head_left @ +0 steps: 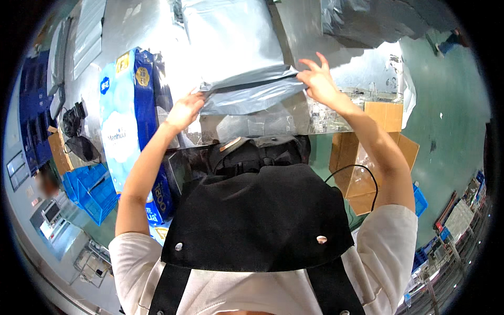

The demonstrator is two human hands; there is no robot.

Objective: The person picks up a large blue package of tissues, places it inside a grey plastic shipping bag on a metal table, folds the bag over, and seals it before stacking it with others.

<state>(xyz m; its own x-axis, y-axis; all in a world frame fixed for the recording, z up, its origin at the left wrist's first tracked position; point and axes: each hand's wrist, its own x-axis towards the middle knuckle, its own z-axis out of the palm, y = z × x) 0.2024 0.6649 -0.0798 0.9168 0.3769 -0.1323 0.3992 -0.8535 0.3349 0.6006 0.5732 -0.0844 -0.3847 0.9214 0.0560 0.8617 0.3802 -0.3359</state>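
Observation:
A grey plastic mailing bag [231, 39] lies flat on the metal table in front of me, with its loose flap edge [252, 98] toward my body. At the flap's left corner, the fingers of my left hand [185, 111] are closed on the plastic. My right hand [321, 84] pinches the right corner between thumb and a finger, while its other fingers stick up and apart. Between the hands the flap is stretched sideways and creased. What is inside the bag is hidden.
A large blue and white plastic-wrapped pack [119, 123] stands left of my left arm. More grey bags [367, 21] lie at the far right of the table [375, 76]. An open cardboard box [344, 157] is below its right edge. Blue crates [90, 190] sit at the left.

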